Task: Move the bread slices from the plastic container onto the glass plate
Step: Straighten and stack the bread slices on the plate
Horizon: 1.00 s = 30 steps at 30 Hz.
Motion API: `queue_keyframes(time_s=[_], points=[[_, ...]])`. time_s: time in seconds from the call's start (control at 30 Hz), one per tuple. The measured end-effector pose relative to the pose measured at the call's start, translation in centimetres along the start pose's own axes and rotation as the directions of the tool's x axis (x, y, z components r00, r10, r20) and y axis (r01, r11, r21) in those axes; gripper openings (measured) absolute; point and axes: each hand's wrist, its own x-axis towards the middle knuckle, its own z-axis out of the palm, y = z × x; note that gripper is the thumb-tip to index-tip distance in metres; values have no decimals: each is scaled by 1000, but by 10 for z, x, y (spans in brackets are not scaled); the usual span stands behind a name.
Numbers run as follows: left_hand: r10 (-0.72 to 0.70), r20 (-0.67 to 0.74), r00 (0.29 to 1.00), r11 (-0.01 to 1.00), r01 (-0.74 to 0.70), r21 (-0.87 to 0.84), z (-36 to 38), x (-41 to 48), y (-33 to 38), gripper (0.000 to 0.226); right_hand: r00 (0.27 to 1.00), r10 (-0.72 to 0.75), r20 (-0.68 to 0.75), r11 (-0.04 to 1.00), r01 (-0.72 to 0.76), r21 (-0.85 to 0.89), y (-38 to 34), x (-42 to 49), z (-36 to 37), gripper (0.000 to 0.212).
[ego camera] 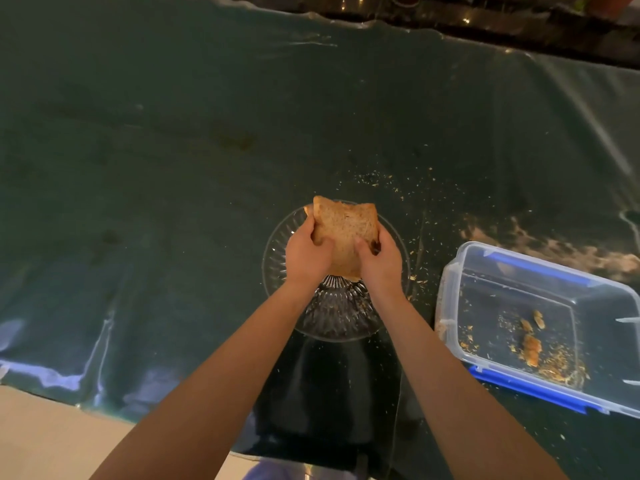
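Bread slices (346,233), brown and stacked, gripped by both hands (343,258) over glass plate (277,268).

Brown bread slices (344,233) above glass plate (277,268)

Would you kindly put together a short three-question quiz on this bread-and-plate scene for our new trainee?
1. True or false: both hands, the left hand and the right hand, grip the bread slices.
2. Multiple choice: the bread is held over A) the plastic container, B) the glass plate, C) the bare table cover.
3. Fill in: the container, on the person's right, holds only crumbs and small ______ of bread.

Key: 1 true; 2 B; 3 scraps.
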Motion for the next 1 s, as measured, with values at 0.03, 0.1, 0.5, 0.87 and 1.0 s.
queue_keyframes(time_s=[0.03, 0.1, 0.5, 0.87, 1.0], points=[[-3, -13, 1000, 1000, 2, -9, 0, -4, -2, 55, 1000, -5, 6, 1000, 5, 4, 1, -3, -1, 52], [-23, -34, 999, 1000, 22, -10, -2, -11, -7, 52, 1000, -22, 18, 1000, 22, -5, 3, -7, -1, 51], [-98, 5, 995, 994, 98, 57, 7, -6, -9, 35, 1000, -12, -19, 974, 7, -226, 8, 3, 8, 51], [-131, 7, 991, 987, 130, 94, 8, 8, -4, 46, 999, 40, -32, 987, -45, -153, 3, 8, 12, 43], [-70, -18, 997, 993, 72, 96, 7, 3, -5, 49, 996, 47, -73, 991, -56, -119, 5, 4, 16, 44]])
